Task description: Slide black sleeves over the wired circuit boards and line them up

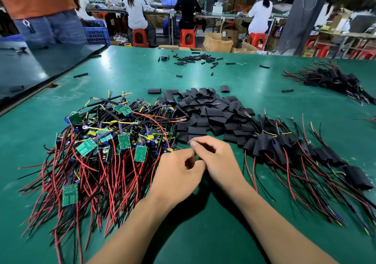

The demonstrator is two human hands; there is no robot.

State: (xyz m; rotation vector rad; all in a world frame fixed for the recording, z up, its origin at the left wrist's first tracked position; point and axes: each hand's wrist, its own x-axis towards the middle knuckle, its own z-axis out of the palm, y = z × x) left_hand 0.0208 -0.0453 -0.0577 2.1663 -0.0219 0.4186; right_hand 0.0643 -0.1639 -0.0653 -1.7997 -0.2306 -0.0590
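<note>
Left hand (179,174) and right hand (215,158) reach in on bare forearms from the near edge and meet over the green table (203,233), knuckles touching. Both have curled fingers. Each grip seems to close on something small and dark between them, but it is hidden, so I cannot tell what either holds, if anything.

Just left of the hands, and touching the left fingertips, lies a tangled heap of bare wired circuit boards (105,141), green boards up and red and black leads fanned toward the near edge. Right behind the hands sits a heap of loose black sleeves (207,117), flat and overlapping. To the right, a slanting row of sleeved boards (284,147) runs toward the near right corner, wires trailing. A second pile of sleeved boards (333,78) lies well apart at the far right, and thin black tube offcuts (195,59) are scattered near the far edge.

A dark glossy panel (40,64) abuts the table on the left. Beyond it a blue crate (95,32) holds dark items I cannot make out. Cardboard boxes (217,42) stand on the floor behind the table, their contents unseen. Red stools (187,37) seat workers at far benches.
</note>
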